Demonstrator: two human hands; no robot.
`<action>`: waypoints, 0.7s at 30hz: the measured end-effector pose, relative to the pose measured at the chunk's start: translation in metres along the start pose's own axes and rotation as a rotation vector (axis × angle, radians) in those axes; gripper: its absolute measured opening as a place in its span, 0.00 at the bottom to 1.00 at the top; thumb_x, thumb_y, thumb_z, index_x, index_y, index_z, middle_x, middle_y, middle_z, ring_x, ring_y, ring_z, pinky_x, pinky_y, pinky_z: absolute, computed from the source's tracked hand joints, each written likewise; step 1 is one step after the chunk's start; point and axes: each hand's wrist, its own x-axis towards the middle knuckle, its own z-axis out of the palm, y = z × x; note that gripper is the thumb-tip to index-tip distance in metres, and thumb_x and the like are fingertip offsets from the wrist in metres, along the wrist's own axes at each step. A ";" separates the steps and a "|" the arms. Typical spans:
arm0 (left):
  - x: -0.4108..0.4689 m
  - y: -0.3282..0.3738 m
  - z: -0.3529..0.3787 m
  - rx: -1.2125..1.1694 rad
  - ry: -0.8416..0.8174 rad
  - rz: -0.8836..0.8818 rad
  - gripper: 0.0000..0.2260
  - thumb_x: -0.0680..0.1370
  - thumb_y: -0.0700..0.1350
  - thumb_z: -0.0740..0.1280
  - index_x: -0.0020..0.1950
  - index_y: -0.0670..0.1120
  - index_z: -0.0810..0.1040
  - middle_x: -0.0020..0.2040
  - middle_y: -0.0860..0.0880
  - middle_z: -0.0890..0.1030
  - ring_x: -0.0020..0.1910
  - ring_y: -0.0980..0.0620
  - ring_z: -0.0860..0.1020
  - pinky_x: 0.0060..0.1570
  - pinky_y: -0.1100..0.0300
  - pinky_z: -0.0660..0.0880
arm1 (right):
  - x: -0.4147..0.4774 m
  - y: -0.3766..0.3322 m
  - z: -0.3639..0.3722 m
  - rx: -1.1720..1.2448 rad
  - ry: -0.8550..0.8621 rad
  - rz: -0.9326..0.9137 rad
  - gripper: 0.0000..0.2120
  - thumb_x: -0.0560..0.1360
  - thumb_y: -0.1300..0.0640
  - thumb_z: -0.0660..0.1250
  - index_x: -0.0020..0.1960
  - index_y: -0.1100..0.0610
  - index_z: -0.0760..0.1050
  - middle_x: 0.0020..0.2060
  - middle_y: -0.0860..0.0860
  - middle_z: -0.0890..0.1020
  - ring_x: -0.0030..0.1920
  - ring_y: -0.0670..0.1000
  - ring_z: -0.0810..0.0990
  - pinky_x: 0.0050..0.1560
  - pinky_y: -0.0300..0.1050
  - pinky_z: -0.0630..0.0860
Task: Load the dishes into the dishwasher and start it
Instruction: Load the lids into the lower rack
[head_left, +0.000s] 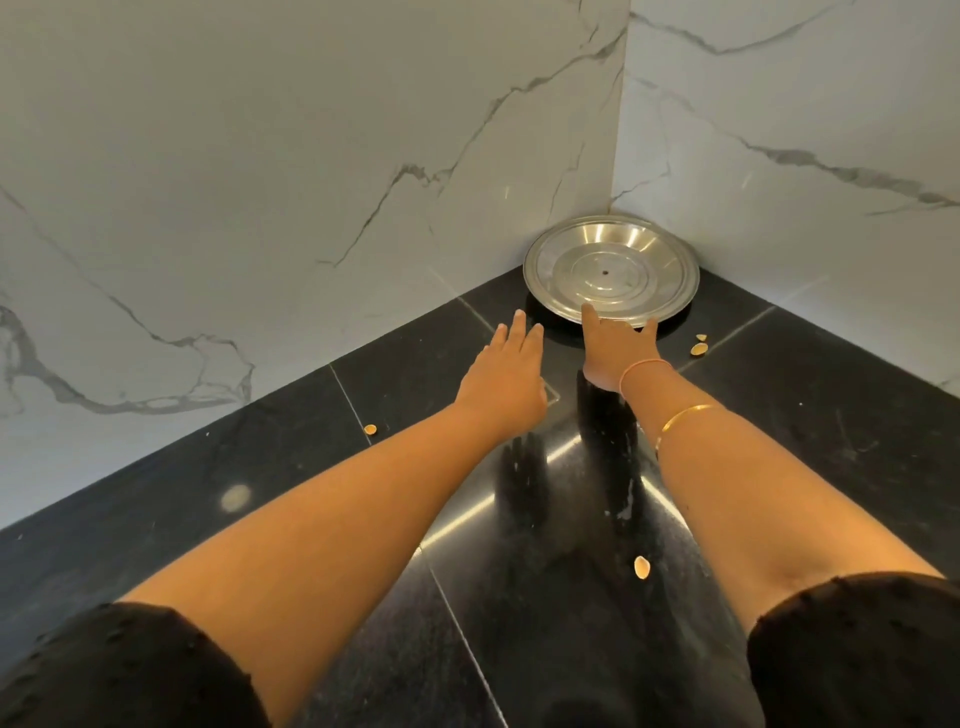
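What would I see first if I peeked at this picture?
The shiny round steel plate sits tucked into the corner where the marbled white walls meet the black countertop. The right hand holds its near rim, and the left hand reaches open toward it, not touching. Small orange scraps dot the counter.

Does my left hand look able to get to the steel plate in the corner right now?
Probably yes. The left hand is open just left of the steel plate, with only bare countertop between them. The right hand touches only the near rim, leaving that side free.
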 end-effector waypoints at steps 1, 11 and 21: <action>0.001 -0.004 0.001 0.000 -0.003 -0.009 0.30 0.80 0.43 0.58 0.77 0.43 0.45 0.78 0.43 0.42 0.77 0.43 0.45 0.73 0.49 0.52 | 0.002 -0.001 0.003 0.006 0.000 -0.007 0.32 0.73 0.64 0.61 0.74 0.58 0.52 0.57 0.56 0.77 0.63 0.59 0.72 0.69 0.70 0.49; 0.008 -0.016 0.017 -0.084 -0.021 -0.023 0.30 0.81 0.43 0.58 0.78 0.44 0.46 0.78 0.44 0.42 0.77 0.44 0.45 0.73 0.49 0.52 | 0.028 0.002 0.022 -0.151 0.351 -0.044 0.14 0.75 0.64 0.62 0.60 0.62 0.69 0.56 0.60 0.72 0.57 0.60 0.72 0.54 0.52 0.71; 0.012 -0.035 0.020 -0.106 0.009 -0.047 0.29 0.81 0.43 0.58 0.78 0.44 0.47 0.78 0.44 0.44 0.77 0.44 0.45 0.73 0.50 0.52 | 0.044 0.006 0.023 -0.465 0.305 -0.065 0.10 0.75 0.62 0.64 0.56 0.60 0.72 0.51 0.55 0.77 0.51 0.55 0.78 0.48 0.45 0.73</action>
